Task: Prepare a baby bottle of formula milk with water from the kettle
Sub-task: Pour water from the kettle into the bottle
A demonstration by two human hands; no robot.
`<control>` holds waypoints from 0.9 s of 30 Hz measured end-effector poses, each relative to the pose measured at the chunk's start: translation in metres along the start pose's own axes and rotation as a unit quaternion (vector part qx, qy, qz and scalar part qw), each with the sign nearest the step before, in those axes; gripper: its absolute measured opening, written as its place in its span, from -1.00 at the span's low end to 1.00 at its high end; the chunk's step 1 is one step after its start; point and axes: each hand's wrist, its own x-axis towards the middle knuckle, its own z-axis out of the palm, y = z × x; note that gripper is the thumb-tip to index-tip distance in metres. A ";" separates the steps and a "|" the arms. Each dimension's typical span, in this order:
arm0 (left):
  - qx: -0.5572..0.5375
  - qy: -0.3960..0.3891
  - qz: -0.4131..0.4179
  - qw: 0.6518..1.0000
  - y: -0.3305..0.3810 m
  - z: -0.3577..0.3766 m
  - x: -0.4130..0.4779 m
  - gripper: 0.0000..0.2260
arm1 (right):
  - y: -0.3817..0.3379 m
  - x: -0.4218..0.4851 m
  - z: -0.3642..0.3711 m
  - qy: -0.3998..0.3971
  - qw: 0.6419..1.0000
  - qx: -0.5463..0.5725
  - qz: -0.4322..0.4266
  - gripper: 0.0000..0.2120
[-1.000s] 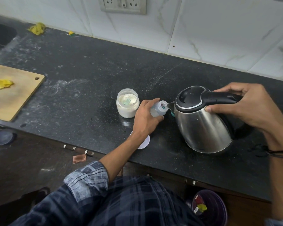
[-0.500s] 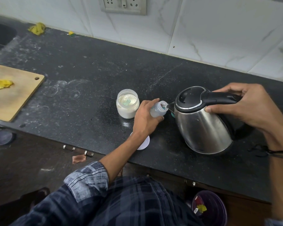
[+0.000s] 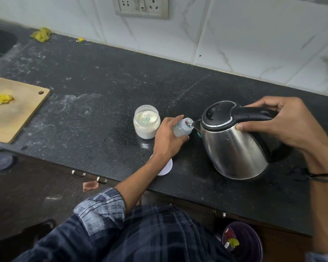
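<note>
Filling the bottle from the kettle.

Just left of the left hand [image 3: 167, 138] stands the open formula jar [image 3: 146, 121]; that hand grasps the baby bottle [image 3: 183, 127], tilted toward the spout, while the right hand [image 3: 284, 123] grips the tipped kettle [image 3: 233, 140]. Next, probably: level kettle, add formula.

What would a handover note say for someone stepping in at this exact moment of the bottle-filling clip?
Left hand: grip closed around the baby bottle, tilted, open mouth toward the kettle spout.
Right hand: grip on the handle of the kettle, tipped with its spout at the bottle mouth.
Open formula jar stands left of the bottle, scoop inside; a white lid lies on the counter partly under the left wrist.
Done: bottle open, pour lined up. Water level and any powder in the bottle cannot be told.
Left: finish pouring, add formula if needed, cap, mix.
</note>
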 end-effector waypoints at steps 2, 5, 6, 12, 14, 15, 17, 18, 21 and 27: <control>0.002 0.000 -0.001 1.000 0.000 0.000 0.001 -0.36 | 0.000 0.001 0.000 0.000 1.000 -0.002 0.002 -0.36; 0.002 -0.001 -0.003 1.000 -0.001 0.001 0.001 -0.37 | 0.000 0.001 0.000 -0.001 1.000 0.001 0.001 -0.36; 0.002 -0.002 -0.003 1.000 -0.001 0.001 0.002 -0.36 | 0.001 0.001 0.000 -0.002 1.000 0.002 0.000 -0.35; 0.004 -0.004 -0.001 1.000 -0.002 0.002 0.002 -0.37 | 0.002 0.002 0.000 -0.002 1.000 0.007 -0.003 -0.36; -0.002 -0.001 -0.002 1.000 -0.003 0.003 0.002 -0.37 | 0.002 0.002 0.000 -0.002 1.000 0.010 -0.004 -0.36; -0.004 0.000 -0.002 1.000 -0.003 0.003 0.002 -0.37 | 0.002 0.003 0.001 -0.001 1.000 0.011 -0.004 -0.37; -0.004 0.002 0.000 1.000 -0.003 0.004 0.003 -0.38 | 0.001 0.002 0.000 -0.001 1.000 0.010 -0.005 -0.37; -0.003 0.003 0.001 1.000 -0.004 0.004 0.004 -0.37 | 0.001 0.002 0.000 -0.002 1.000 0.009 -0.005 -0.37; 0.000 0.005 0.004 1.000 -0.005 0.004 0.005 -0.36 | 0.001 0.002 0.001 -0.004 1.000 0.006 -0.004 -0.37; -0.007 0.007 0.003 1.000 -0.006 0.004 0.004 -0.36 | 0.002 0.003 0.000 -0.008 1.000 0.009 0.002 -0.29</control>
